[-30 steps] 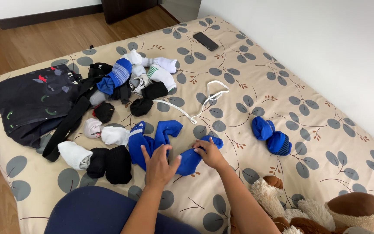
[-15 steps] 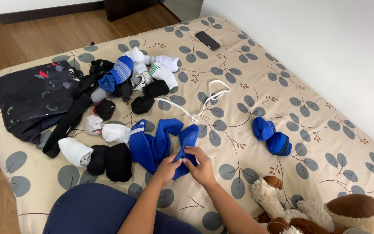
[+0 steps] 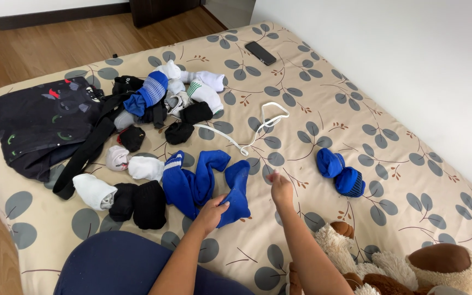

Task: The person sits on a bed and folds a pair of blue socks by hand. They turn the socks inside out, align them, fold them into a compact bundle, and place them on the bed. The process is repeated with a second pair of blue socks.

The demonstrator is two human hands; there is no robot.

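**A:** What am I looking at from here? I read this as the middle of folding the long blue sock (image 3: 235, 191), low in the centre of the frame. My left hand (image 3: 212, 210) pinches its lower end against the leaf-print bedsheet (image 3: 323, 109). My right hand (image 3: 281, 188) is free of it, lifted just to the right, fingers loosely curled around nothing.

**B:** And its partner?

**A:** The other blue socks (image 3: 192, 177) lie touching it on the left, one with white stripes at the cuff. A rolled blue pair (image 3: 342, 172) sits well apart, right of centre, which I take as the finished form.

**B:** So what does your next move call for?

**A:** My judgement: the free hand has to come back onto the upper end of the sock while the left keeps its pinch, otherwise the fold slackens. The fabric is soft and will flop if only one end is held.

**B:** Anything crowding you?

**A:** A black sock pair (image 3: 137, 205) and a white sock (image 3: 93, 191) at lower left, near but not touching my hand. The unsorted sock pile (image 3: 165, 101) is in the upper centre, beside a black tote bag (image 3: 39, 123) at the left. A white strap (image 3: 258, 128) lies above the work, a phone (image 3: 260, 53) near the top edge, and a plush toy (image 3: 411, 267) at lower right.
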